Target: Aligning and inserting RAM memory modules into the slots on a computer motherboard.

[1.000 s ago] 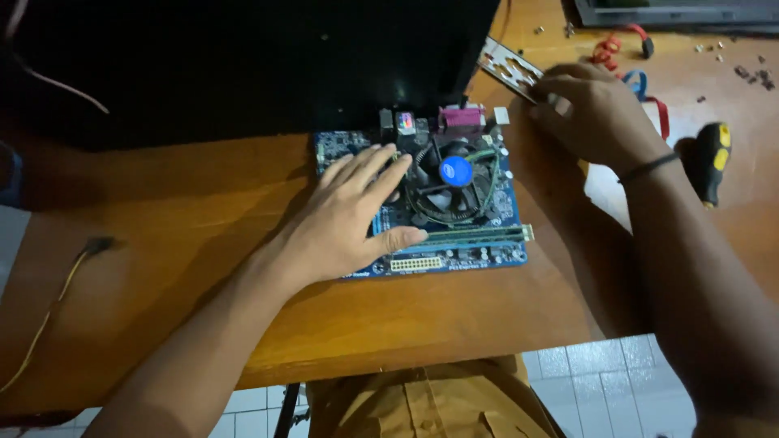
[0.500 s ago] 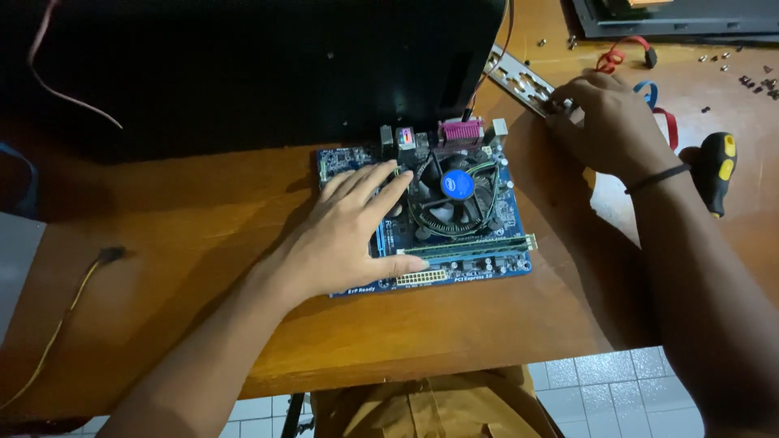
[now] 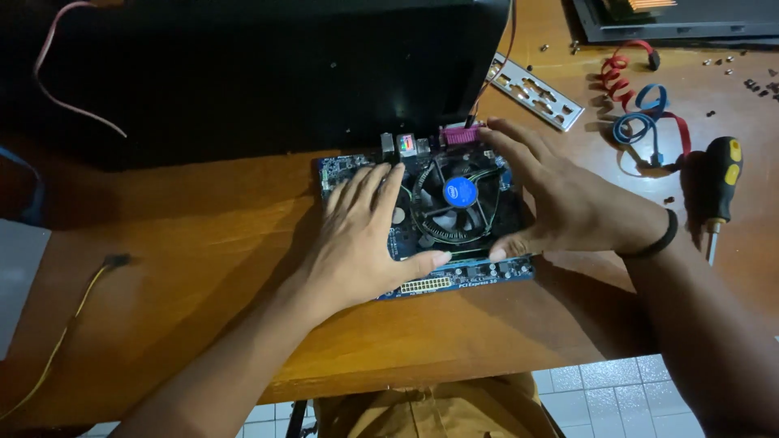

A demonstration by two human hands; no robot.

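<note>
The blue circuit board [image 3: 454, 280] lies flat on my wooden table [image 3: 203, 235], right in front of a big black computer case [image 3: 268, 73]. A round black fan [image 3: 456, 200] with a blue middle sits on top of the board. My left hand [image 3: 365, 243] rests flat on the left part of the board, fingers spread out, thumb near the front edge. My right hand [image 3: 568, 203] lies on the right part, fingers open and reaching to the back, thumb near the front too. Both hands are open and press on the board; I am not squeezing anything. I think my right palm covers the board's right edge, but I cannot see under it. A silver metal plate [image 3: 535, 91] lies behind my right hand. Red and blue flat cables [image 3: 641, 105] curl to the right. A black and yellow screwdriver [image 3: 720, 182] lies near my right wrist.
</note>
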